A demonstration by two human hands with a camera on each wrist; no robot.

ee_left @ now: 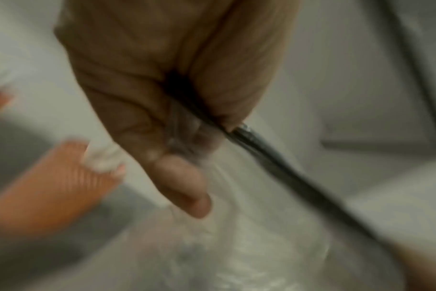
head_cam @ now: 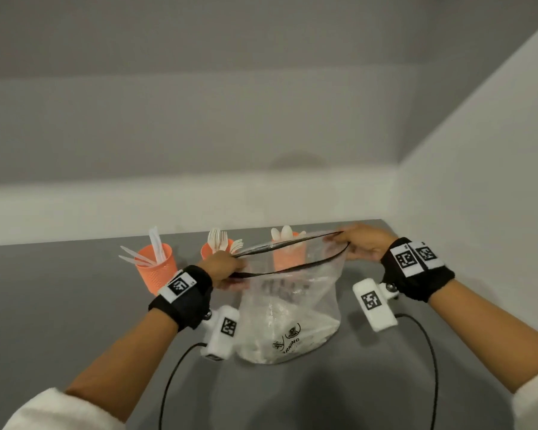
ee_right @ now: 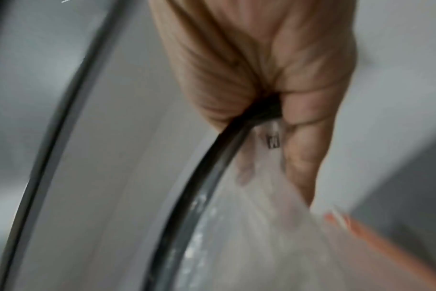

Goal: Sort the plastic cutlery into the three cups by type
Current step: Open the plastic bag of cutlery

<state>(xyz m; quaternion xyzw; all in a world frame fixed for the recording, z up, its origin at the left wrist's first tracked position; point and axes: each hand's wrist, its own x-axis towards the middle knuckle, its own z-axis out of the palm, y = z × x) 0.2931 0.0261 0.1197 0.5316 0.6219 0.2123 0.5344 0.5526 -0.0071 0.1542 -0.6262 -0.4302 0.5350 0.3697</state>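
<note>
A clear plastic zip bag [head_cam: 292, 311] stands on the grey table [head_cam: 59, 305], its black-edged mouth stretched wide. My left hand [head_cam: 227, 268] pinches the left end of the rim [ee_left: 261, 149]. My right hand [head_cam: 361, 243] pinches the right end [ee_right: 212, 157]. Behind the bag stand three orange cups: the left cup [head_cam: 156, 268] holds white knives, the middle cup [head_cam: 210, 248] holds forks, the right cup [head_cam: 288, 259] holds spoons and shows through the bag. White plastic lies crumpled in the bag's bottom; I cannot tell what it is.
A white wall ledge [head_cam: 199, 200] runs behind the cups, and a white wall [head_cam: 479, 181] closes the right side. Black cables [head_cam: 174, 377] trail from the wrist cameras over the near table.
</note>
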